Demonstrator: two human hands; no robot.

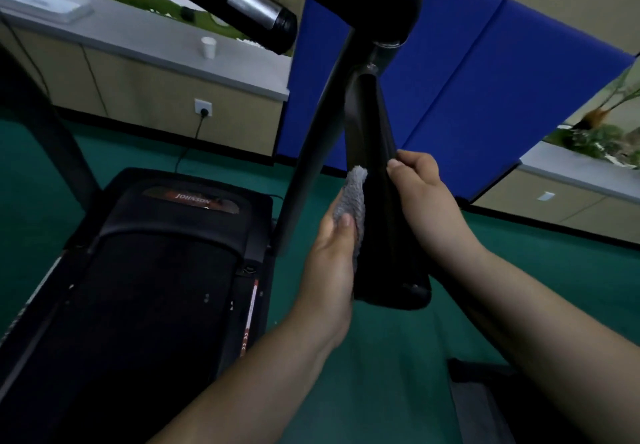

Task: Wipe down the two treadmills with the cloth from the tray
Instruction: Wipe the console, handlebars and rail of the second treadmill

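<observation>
A black treadmill [162, 270] fills the lower left, its belt running toward me and a dark upright post [311, 152] rising at its right side. Its black side handrail [377, 201] slants down toward me in the middle of the view. My left hand [329, 253] holds a grey cloth [353, 197] against the handrail's left face, thumb on top of the cloth. My right hand [422, 194] grips the handrail from the right, thumb on its upper edge. A dark corner of a second machine [485, 405] shows at the bottom right.
Green carpet [398, 357] covers the floor. A grey counter [156, 45] with a white paper cup [209, 47] and a white tray [41, 3] runs along the back left. A plugged wall socket [203, 108] sits below it. A blue partition [467, 80] stands behind the handrail.
</observation>
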